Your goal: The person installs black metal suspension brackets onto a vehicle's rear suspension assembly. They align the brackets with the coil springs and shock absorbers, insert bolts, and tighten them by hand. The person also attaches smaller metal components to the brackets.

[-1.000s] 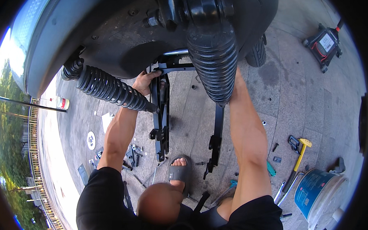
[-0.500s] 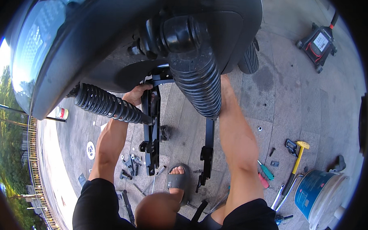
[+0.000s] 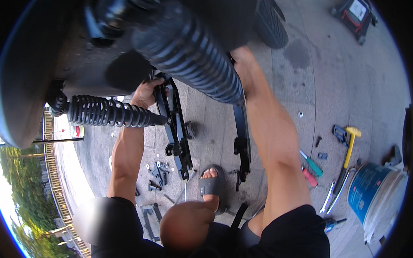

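Observation:
Under the dark body of a scooter-like vehicle hangs a black metal swingarm with two long arms. My left hand is closed around the upper end of its left arm, thumb on top. A thinner coil-spring shock absorber joins that arm at mid-length. A thicker shock absorber slants down to the right arm. My right hand reaches up beside the thicker shock absorber, near the top of the right arm; its fingers are hidden.
A tyre shows beyond my right hand. On the paving lie a yellow-headed hammer, a green screwdriver, a wrench and several loose bolts and parts. A blue-labelled bucket stands right; a floor jack stands far right.
My view has shifted, so the vehicle sits further left and higher in it. The swingarm's arms now slant more, lower ends to the right. My left hand keeps its hold.

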Available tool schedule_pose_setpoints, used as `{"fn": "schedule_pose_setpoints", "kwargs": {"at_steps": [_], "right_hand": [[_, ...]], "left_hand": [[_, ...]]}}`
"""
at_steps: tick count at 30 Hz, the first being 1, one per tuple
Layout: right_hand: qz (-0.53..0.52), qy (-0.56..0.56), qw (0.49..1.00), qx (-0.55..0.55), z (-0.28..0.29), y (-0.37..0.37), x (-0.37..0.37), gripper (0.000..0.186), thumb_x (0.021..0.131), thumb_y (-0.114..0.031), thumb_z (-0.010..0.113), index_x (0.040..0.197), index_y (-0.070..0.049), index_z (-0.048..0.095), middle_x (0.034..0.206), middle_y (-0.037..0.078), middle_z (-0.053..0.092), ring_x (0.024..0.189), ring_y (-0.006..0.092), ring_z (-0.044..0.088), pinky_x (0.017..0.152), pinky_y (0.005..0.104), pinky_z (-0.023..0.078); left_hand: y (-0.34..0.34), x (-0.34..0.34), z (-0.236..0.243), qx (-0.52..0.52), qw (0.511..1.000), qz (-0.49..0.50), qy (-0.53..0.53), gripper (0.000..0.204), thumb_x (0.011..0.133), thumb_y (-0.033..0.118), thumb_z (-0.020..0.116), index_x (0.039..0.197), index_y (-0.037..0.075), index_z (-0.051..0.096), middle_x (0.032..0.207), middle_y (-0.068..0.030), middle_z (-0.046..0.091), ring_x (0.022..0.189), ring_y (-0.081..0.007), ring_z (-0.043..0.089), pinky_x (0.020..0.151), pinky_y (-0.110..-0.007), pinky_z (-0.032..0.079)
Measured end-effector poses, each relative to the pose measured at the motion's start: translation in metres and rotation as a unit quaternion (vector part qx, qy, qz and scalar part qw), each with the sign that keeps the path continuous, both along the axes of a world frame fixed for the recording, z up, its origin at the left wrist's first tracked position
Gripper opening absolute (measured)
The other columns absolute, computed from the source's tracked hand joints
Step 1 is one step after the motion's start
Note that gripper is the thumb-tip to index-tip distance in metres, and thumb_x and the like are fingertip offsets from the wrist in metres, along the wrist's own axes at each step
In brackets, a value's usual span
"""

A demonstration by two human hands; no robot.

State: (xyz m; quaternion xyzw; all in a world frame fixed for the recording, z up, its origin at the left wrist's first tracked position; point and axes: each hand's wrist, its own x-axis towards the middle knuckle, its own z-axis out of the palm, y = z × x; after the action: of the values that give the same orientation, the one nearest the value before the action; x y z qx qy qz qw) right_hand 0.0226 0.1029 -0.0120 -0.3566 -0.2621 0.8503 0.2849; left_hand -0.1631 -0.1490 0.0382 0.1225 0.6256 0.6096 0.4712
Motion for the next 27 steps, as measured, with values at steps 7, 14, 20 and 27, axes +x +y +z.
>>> {"fn": "schedule_pose_setpoints", "kwargs": {"at_steps": [7,14,20,27], "right_hand": [[0.02,0.07,0.997,-0.024,0.006,0.003,0.006,0.026,0.082,-0.011,0.069,0.101,0.006,0.065,0.097,0.02,0.067,0.08,0.0313,0.067,0.068,0.0413,0.057],[0.106,0.112,0.988,-0.003,0.007,-0.003,0.015,0.02,0.09,-0.024,0.064,0.096,-0.005,0.067,0.086,0.008,0.065,0.073,0.0224,0.06,0.067,0.0398,0.051],[0.082,0.066,0.988,0.11,0.002,-0.004,0.017,0.02,0.087,-0.021,0.067,0.102,-0.007,0.069,0.091,0.007,0.067,0.077,0.0203,0.061,0.067,0.0389,0.049],[0.032,0.086,0.988,0.122,-0.005,-0.01,0.009,0.022,0.085,-0.02,0.069,0.102,-0.007,0.07,0.087,0.005,0.068,0.072,0.0175,0.059,0.064,0.0338,0.047]], "left_hand": [[-0.002,0.002,0.003,-0.014,1.0,-0.007,0.005,0.021,0.086,0.003,0.062,0.107,0.005,0.059,0.087,-0.0137,0.067,0.066,-0.0248,0.065,0.056,-0.039,0.056],[-0.003,-0.006,-0.001,-0.013,0.999,-0.021,0.036,0.023,0.087,0.003,0.061,0.108,0.01,0.056,0.085,-0.0132,0.066,0.066,-0.0259,0.065,0.057,-0.04,0.055],[-0.006,-0.018,-0.006,-0.038,0.999,-0.008,0.003,0.039,0.088,0.0,0.059,0.119,0.016,0.044,0.088,-0.015,0.065,0.07,-0.0281,0.066,0.059,-0.043,0.056],[-0.006,-0.017,-0.008,-0.026,1.0,-0.004,0.006,0.042,0.088,-0.001,0.059,0.122,0.019,0.041,0.088,-0.0144,0.062,0.071,-0.0281,0.065,0.059,-0.043,0.056]]}}
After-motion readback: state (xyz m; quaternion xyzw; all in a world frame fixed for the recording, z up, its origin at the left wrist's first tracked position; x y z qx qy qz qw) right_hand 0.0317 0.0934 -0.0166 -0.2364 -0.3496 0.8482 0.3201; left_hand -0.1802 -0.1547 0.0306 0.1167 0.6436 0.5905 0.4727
